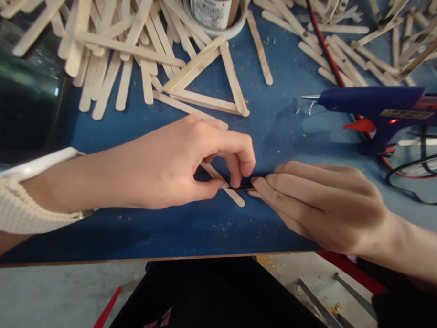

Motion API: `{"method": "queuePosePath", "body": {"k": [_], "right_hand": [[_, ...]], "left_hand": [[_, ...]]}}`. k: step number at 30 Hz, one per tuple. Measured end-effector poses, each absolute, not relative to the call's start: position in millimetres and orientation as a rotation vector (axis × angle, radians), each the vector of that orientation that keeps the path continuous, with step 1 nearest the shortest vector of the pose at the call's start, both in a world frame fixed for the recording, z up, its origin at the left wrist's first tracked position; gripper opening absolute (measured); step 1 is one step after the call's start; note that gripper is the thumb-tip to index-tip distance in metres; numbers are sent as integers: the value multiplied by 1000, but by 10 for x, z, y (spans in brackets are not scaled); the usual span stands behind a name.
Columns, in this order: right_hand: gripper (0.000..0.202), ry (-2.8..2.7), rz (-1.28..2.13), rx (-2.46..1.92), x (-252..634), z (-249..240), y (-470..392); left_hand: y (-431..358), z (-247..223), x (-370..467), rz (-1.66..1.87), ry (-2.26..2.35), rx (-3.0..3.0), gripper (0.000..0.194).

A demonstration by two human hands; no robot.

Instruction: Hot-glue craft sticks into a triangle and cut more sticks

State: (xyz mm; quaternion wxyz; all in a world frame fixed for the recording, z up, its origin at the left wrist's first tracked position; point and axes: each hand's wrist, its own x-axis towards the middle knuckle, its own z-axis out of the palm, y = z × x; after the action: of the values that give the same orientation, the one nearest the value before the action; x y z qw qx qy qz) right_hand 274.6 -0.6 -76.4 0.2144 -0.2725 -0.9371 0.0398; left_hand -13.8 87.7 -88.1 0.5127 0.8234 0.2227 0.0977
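Left hand pinching a craft stick flat against the blue surface, steadying it. Right hand, fingers pressed together, pushing on its joint edge. Farther right, glue gun resting, nozzle clear of the sticks.

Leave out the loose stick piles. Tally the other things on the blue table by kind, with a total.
Blue hot glue gun: 1
Finished triangle of wooden craft sticks: 1
White tape roll: 1
Brown labelled jar inside the roll: 1
Wooden sticks pinched between left hand and right hand: 2
Total: 6
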Motion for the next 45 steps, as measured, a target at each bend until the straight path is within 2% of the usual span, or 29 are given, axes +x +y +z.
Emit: {"method": "queuePosePath", "body": {"k": [9, 23, 30, 37, 42, 45], "right_hand": [[33, -2653, 89, -674, 2789, -719, 55], [29, -2680, 92, -634, 2802, -745, 79], [34, -2668, 116, -658, 2747, -749, 82], [27, -2693, 88, -686, 2783, -703, 80], [33, -2708, 203, -782, 2850, -649, 74], [26, -2716, 235, -764, 2859, -620, 74]], "left_hand": [[878, -870, -138, 216, 548, 1985, 24], [862, -866, -128, 229, 548, 1949, 29], [876, -894, -136, 261, 519, 1966, 28], [873, -865, -128, 204, 558, 1957, 33], [860, -838, -124, 207, 584, 1944, 29], [874, -844, -122, 182, 558, 1936, 30]]}}
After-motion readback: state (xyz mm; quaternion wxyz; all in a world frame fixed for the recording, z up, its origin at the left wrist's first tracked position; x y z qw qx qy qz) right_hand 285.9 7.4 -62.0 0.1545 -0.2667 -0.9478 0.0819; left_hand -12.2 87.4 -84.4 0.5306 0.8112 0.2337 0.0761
